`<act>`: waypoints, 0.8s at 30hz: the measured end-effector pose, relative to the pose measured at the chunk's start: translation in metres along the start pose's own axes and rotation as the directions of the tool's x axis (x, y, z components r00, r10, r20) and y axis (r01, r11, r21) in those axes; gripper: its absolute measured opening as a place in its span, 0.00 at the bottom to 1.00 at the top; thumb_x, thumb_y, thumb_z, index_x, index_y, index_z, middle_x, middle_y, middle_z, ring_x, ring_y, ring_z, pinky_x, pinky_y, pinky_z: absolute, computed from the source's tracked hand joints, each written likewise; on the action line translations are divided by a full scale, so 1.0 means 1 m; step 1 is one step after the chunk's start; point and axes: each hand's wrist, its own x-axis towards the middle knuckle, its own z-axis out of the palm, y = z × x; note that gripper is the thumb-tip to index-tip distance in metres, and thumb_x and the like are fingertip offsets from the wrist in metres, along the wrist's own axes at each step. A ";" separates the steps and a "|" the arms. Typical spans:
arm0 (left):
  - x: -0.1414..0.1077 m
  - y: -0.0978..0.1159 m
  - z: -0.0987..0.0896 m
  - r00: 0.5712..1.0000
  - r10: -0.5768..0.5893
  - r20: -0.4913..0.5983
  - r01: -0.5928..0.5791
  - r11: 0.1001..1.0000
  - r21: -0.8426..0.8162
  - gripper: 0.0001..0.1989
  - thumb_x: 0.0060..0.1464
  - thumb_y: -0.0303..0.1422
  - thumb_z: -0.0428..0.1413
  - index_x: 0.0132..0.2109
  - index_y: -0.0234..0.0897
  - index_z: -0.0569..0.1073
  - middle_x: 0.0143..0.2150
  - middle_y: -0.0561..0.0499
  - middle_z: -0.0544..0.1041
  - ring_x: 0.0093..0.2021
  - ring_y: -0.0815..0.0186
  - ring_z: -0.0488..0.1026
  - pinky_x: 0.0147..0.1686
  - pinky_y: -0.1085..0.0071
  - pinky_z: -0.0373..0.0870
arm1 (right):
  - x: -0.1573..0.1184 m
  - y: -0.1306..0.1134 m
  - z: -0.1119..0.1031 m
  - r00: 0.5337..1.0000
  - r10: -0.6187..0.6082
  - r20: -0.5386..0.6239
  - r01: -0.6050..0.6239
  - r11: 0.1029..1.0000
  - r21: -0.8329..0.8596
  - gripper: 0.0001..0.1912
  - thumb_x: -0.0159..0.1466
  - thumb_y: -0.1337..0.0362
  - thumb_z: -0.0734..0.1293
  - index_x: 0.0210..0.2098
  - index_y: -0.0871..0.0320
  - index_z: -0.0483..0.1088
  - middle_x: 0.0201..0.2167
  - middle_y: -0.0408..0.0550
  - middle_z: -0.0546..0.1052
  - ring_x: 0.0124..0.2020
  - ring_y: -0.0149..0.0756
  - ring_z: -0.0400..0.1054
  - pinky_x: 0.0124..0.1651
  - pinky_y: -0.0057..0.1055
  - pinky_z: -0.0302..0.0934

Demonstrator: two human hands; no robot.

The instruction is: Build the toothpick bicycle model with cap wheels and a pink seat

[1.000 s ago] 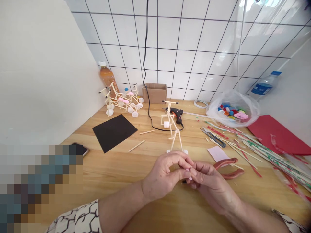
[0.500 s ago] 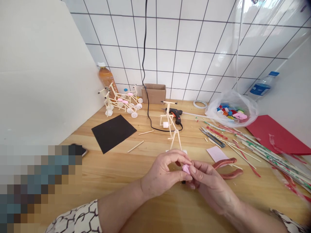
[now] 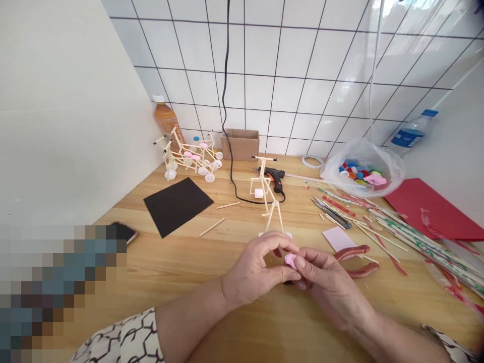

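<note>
A small crumpled pink piece (image 3: 291,260) is pinched between the fingertips of my left hand (image 3: 260,267) and my right hand (image 3: 325,277), which meet near the front of the table. Just beyond my hands stands a stick frame (image 3: 275,201) with a white roll on its side. Behind it lies a black glue gun (image 3: 275,176) with its cord. Red-handled pliers (image 3: 353,251) are partly hidden by my right hand. A pink square of paper (image 3: 338,238) lies beside them.
Finished stick models (image 3: 189,156) with white wheels stand back left, near a tea bottle (image 3: 165,116). A black sheet (image 3: 177,205) and a phone (image 3: 126,233) are left. Right are scissors (image 3: 333,214), sticks, a red sheet (image 3: 431,206) and a bag of caps (image 3: 361,171).
The view has shifted very slightly. My fingers have moved a little around the pink piece, which both hands still hold.
</note>
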 end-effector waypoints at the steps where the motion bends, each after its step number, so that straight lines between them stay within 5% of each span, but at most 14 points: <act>1: 0.001 0.000 0.000 1.000 -0.003 -0.002 0.003 1.000 -0.016 0.11 0.41 0.24 0.63 0.36 0.34 0.76 0.39 0.48 0.75 0.40 0.65 0.72 0.44 0.69 0.68 | 0.000 0.000 -0.001 1.000 -0.002 0.003 0.002 1.000 0.004 0.14 0.54 0.57 0.70 0.20 0.61 0.71 0.16 0.39 0.62 0.21 0.26 0.49 0.27 0.28 0.42; 12: 0.002 0.002 -0.002 0.992 -0.123 0.011 0.122 0.968 -0.218 0.09 0.41 0.22 0.63 0.33 0.35 0.77 0.39 0.50 0.74 0.41 0.65 0.72 0.45 0.68 0.67 | 0.000 0.002 -0.006 1.000 -0.021 0.011 0.019 0.992 0.127 0.13 0.56 0.56 0.68 0.26 0.61 0.75 0.20 0.44 0.68 0.23 0.28 0.55 0.27 0.28 0.48; 18: 0.002 -0.006 -0.001 0.983 -0.168 0.071 0.183 0.901 -0.394 0.10 0.39 0.24 0.64 0.33 0.37 0.78 0.37 0.51 0.73 0.38 0.67 0.71 0.43 0.68 0.67 | -0.002 0.000 -0.003 0.997 -0.023 0.075 0.010 0.985 0.174 0.13 0.55 0.58 0.70 0.21 0.61 0.73 0.20 0.44 0.69 0.22 0.26 0.54 0.26 0.26 0.47; 24: 0.000 -0.008 0.000 0.981 -0.170 0.095 0.194 0.895 -0.402 0.09 0.39 0.25 0.65 0.33 0.38 0.78 0.38 0.51 0.72 0.40 0.67 0.69 0.42 0.69 0.66 | -0.003 0.001 -0.001 0.996 -0.021 0.082 0.005 0.981 0.196 0.12 0.52 0.59 0.73 0.20 0.62 0.73 0.19 0.43 0.68 0.22 0.25 0.53 0.26 0.25 0.46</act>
